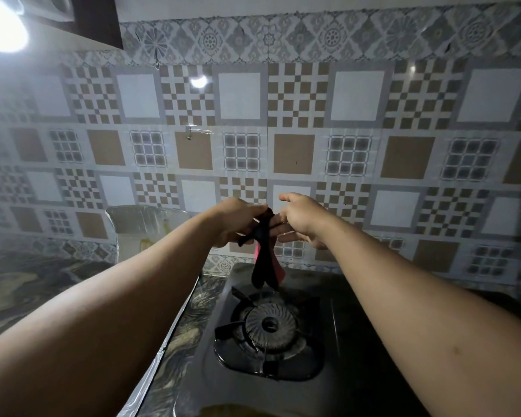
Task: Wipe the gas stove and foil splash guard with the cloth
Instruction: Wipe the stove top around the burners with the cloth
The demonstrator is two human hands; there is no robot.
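Observation:
A dark cloth (263, 257) with a pink-red patch hangs twisted above the back edge of the black gas stove (352, 341). My left hand (236, 221) grips its upper part. My right hand (301, 219) pinches the top of the same cloth from the right, some fingers spread. The round burner (269, 325) with its black pan supports lies below the cloth. A shiny foil splash guard (139, 221) stands upright to the left of the stove, partly hidden by my left forearm; its lower strip (151, 374) runs along the stove's left side.
A patterned tile wall (313, 130) rises directly behind the stove. A marbled dark countertop (27, 284) spreads to the left. A bright lamp (0, 28) and a dark cabinet corner (97, 16) sit at the upper left.

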